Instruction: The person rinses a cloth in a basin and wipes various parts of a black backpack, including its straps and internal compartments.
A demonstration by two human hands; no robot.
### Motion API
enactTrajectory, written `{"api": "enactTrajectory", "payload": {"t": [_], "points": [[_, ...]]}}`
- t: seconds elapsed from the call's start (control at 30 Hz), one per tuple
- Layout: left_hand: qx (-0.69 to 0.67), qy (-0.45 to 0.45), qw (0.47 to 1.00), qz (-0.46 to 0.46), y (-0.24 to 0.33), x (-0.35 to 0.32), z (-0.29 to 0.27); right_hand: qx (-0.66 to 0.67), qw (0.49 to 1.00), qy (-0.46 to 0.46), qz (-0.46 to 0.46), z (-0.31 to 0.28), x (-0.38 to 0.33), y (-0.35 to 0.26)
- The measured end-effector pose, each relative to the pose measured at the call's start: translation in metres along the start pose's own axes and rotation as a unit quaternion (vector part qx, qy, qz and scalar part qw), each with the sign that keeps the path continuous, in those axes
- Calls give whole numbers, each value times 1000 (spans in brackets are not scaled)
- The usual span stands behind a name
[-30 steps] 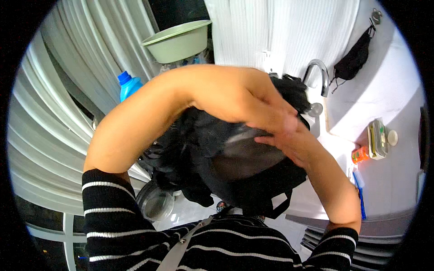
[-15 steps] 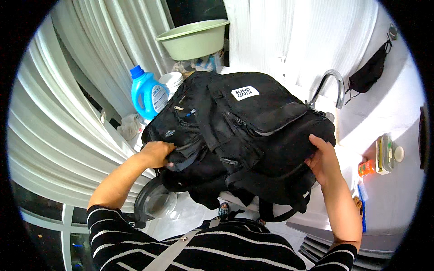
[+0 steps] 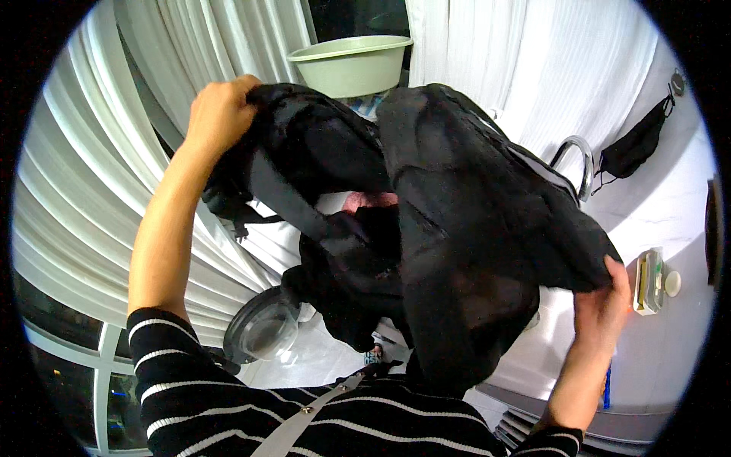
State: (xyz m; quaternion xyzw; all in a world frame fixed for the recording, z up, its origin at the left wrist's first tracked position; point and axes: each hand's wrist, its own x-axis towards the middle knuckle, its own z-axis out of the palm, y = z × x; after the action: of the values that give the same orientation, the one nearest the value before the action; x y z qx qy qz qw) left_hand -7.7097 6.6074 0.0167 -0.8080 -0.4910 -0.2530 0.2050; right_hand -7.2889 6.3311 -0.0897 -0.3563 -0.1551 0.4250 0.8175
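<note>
Curtain folds, white (image 3: 84,175), fill the far left, outboard of the left hand. Left hand (image 3: 221,114) raised high, fingers curled shut on the upper left flap of a black backpack (image 3: 457,228); sleeve is black with white stripes (image 3: 183,365). Below that hand and forearm, a round clear-lidded container (image 3: 263,331) sits on the pale surface, well apart from the fingers. Backpack hangs in the air between the two hands, pulled open down the middle; a pinkish patch (image 3: 369,202) shows in the gap, too dim to identify. Above the bag, just right of the left-hand fingers, a pale green basin (image 3: 350,65) sits against the curtains. A grey strap (image 3: 304,419) with a metal fitting crosses the striped chest at the lower edge.

Right hand (image 3: 601,312) low on the right, fingers clamped on the lower right corner of the backpack, thumb on the near face. Above this hand, a curved metal tap (image 3: 579,156) shows behind the bag edge; further right a black face mask (image 3: 636,145) hangs on the white wall. Just right of the right-hand fingers, a small clear box (image 3: 649,282) and a round white disc (image 3: 673,283) lie on the white table (image 3: 670,358).
</note>
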Motion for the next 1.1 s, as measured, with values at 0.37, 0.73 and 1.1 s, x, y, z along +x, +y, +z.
{"api": "enactTrajectory", "payload": {"t": [0.37, 0.73, 1.1], "points": [[-104, -65, 992, 21, 55, 61, -29, -124, 979, 143, 74, -103, -35, -74], [-559, -404, 721, -68, 211, 15, 30, -928, 371, -35, -14, -122, -75, -89], [30, -48, 949, 309, 228, 39, -17, -688, 375, -472, -404, 59, -52, 56]]}}
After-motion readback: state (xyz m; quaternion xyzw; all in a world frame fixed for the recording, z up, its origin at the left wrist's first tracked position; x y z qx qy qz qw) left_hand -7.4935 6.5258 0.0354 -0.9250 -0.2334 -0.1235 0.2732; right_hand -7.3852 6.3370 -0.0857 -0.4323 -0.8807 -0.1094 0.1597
